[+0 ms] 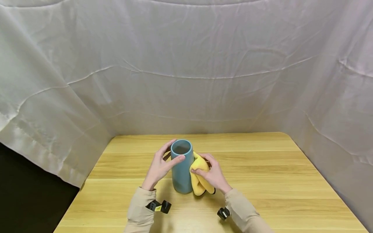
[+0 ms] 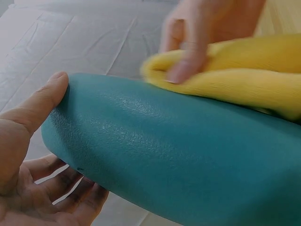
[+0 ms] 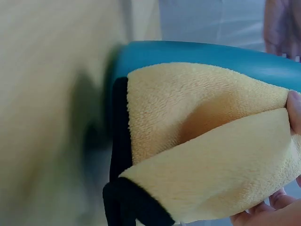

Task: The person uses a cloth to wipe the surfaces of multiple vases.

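A tall blue vase (image 1: 182,174) with a round open mouth stands upright on the table. My left hand (image 1: 159,165) holds it near the rim, thumb on the near side and fingers round the far left side. In the left wrist view the vase's matte, slightly textured wall (image 2: 155,146) fills the middle. A folded yellow cloth (image 1: 198,181) lies against the vase's right side, pinched by my right hand (image 1: 214,174) between thumb and fingers. Black edging (image 3: 121,127) on the cloth hangs low, seen in the right wrist view.
The wooden table (image 1: 262,181) extends around the vase on all sides. Pale grey curtains (image 1: 204,97) enclose the back and both sides. A dark area (image 1: 29,191) lies beyond the table's left edge. Small black cameras (image 1: 166,206) are worn on both wrists.
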Available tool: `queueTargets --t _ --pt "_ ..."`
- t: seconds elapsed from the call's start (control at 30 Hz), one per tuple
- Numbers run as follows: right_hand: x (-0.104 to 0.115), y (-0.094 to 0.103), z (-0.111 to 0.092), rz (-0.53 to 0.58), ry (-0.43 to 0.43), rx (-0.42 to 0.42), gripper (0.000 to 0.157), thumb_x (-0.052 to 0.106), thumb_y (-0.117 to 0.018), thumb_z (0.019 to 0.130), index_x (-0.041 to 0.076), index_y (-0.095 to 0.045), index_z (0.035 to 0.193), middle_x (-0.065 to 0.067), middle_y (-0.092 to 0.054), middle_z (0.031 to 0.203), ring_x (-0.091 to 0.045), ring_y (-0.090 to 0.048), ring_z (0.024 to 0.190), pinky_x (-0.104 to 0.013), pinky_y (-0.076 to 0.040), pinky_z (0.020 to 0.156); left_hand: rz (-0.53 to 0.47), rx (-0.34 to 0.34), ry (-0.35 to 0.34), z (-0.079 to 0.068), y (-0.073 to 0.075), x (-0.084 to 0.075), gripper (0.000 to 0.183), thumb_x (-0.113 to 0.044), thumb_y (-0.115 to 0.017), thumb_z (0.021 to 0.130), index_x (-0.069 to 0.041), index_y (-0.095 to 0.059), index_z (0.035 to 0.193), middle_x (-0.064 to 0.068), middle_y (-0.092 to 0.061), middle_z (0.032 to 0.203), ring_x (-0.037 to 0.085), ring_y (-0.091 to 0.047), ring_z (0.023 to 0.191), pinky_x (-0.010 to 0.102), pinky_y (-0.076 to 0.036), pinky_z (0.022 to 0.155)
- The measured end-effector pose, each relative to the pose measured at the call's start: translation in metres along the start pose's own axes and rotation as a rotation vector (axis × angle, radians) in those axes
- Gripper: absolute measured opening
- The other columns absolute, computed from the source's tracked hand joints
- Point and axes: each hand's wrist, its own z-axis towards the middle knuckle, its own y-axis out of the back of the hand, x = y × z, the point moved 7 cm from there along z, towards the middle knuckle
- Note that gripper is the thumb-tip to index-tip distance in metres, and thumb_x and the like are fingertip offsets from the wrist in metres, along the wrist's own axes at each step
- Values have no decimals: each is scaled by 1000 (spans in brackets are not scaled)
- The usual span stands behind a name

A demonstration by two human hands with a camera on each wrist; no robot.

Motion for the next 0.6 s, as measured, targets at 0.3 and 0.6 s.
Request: queueTargets --t 0.3,0.6 --pt "48 11 20 21 88 8 50 9 -84 80 5 -66 127 -17 -66 113 -13 -59 92 -25 -54 77 -6 -1 2 0 0 0 67 -18 -79 87 -13 -50 147 10 -59 143 29 -51 135 54 -38 120" --pt "51 13 21 12 74 19 50 11 -84 80 7 -66 127 -15 -65 110 -13 -59 90 -25 -54 76 19 -11 -6 -1 -3 0 66 -18 -77 89 -15 -49 149 12 -53 147 32 -48 138 56 -36 120"
